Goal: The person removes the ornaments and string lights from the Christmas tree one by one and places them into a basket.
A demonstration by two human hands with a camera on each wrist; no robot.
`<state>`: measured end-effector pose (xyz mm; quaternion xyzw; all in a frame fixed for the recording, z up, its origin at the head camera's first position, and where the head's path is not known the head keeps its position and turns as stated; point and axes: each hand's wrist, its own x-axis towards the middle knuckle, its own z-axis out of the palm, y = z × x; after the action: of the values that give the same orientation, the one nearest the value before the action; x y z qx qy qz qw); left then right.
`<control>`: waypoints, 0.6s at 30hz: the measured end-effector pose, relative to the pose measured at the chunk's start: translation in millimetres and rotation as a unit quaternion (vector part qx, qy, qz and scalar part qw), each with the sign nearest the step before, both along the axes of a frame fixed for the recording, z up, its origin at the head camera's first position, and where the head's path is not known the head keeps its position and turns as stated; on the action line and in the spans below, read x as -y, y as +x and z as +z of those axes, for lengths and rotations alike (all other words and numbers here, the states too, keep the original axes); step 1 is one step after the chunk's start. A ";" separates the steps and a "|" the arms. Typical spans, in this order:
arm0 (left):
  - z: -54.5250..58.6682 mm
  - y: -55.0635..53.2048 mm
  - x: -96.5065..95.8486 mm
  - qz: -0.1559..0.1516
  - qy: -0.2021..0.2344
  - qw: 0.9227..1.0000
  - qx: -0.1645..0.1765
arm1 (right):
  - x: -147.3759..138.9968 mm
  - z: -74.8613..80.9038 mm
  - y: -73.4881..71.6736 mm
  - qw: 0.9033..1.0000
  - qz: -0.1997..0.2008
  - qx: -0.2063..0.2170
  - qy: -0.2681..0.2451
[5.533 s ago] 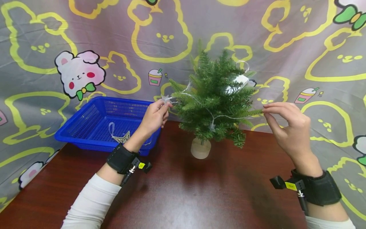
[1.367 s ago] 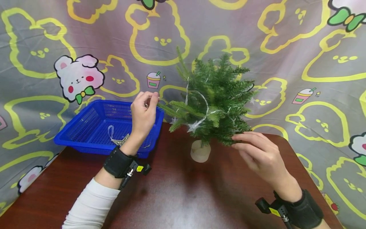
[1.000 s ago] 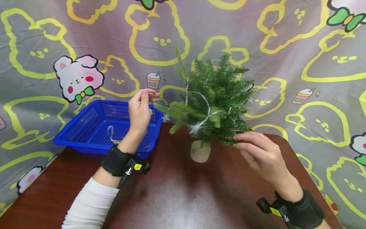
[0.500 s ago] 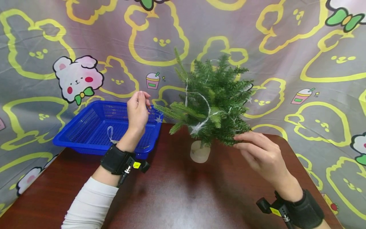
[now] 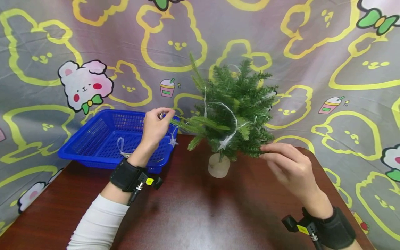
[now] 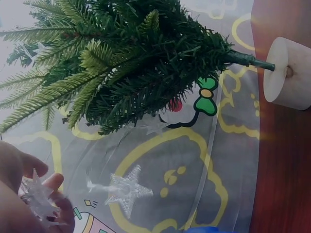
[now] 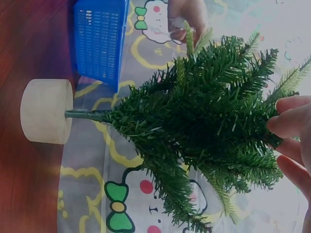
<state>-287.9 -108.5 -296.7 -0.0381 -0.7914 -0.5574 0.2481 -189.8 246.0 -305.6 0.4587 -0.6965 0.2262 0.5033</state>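
Observation:
A small artificial Christmas tree point(image 5: 240, 100) stands on a round wooden base point(image 5: 218, 166). Clear star string lights run over its branches, with one star point(image 5: 223, 143) at the front. My left hand point(image 5: 155, 125) is left of the tree, fingers curled round part of the string lights; a star point(image 6: 40, 196) shows among them in the left wrist view. Another star point(image 5: 173, 141) dangles below that hand, in front of the basket's edge. At the tree's lower right, my right hand point(image 5: 289, 170) pinches a branch tip between thumb and fingers.
To the left sits a blue plastic basket point(image 5: 93, 160). Inside it lies a glittery ornament, mostly behind my left forearm, with a ribbon loop point(image 5: 120, 144). A patterned cloth point(image 5: 118, 38) hangs behind the brown table point(image 5: 187, 208).
The tree has turned, taking the white box from the front right. My right hand has come down to a lower branch. My left hand drew back leftward, then moved toward the tree again.

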 end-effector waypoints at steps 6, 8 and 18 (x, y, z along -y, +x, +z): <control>-1.7 0.7 2.1 0.003 -0.044 0.999 -0.017 | -4.3 -0.6 -0.9 1.000 -0.021 0.004 -0.005; -2.2 0.7 3.4 0.001 -0.069 0.997 -0.016 | -5.9 -0.4 -1.4 0.999 -0.030 0.007 -0.007; -5.6 -0.7 6.9 -0.011 -0.209 0.978 0.023 | -9.4 -0.7 -3.4 0.998 -0.049 0.021 -0.020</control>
<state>-288.6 -115.4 -302.4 -0.0854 -0.8955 -0.3830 0.2101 -193.2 255.4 -306.3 0.4091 -0.7238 0.2249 0.5081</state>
